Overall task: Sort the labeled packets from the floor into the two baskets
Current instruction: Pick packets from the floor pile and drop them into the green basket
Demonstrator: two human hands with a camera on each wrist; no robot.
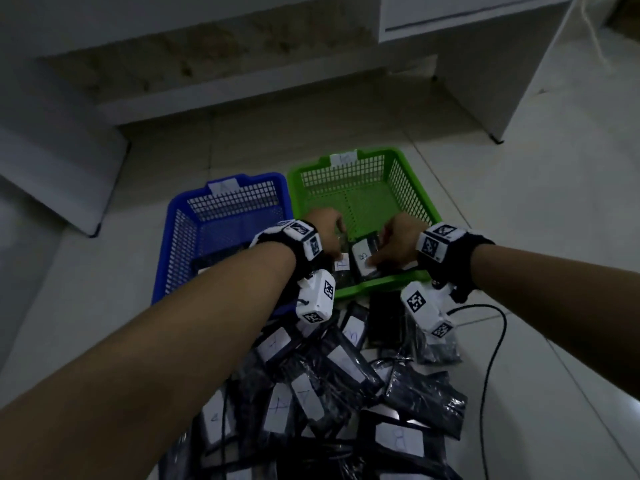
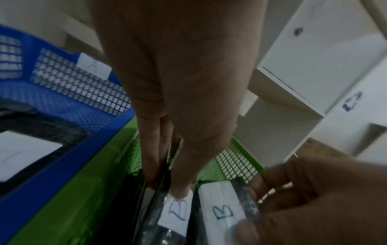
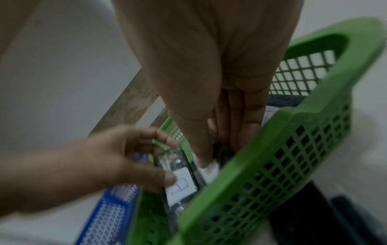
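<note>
I read a "B" on the white label of each packet I hold: my left hand (image 1: 325,233) pinches one packet (image 2: 177,213) between thumb and fingers, my right hand (image 1: 398,242) pinches the other packet (image 1: 363,258) just beside it, both low inside the green basket (image 1: 408,188). The blue basket (image 1: 180,244) on the left carries an "A" tag and holds a dark packet. The pile of labeled packets (image 1: 332,393) lies on the near floor, marked "A" or "B".

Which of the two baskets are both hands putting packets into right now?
The green basket, on the right beside the blue basket. The left hand and right hand each hold a B-labelled packet inside it.
</note>
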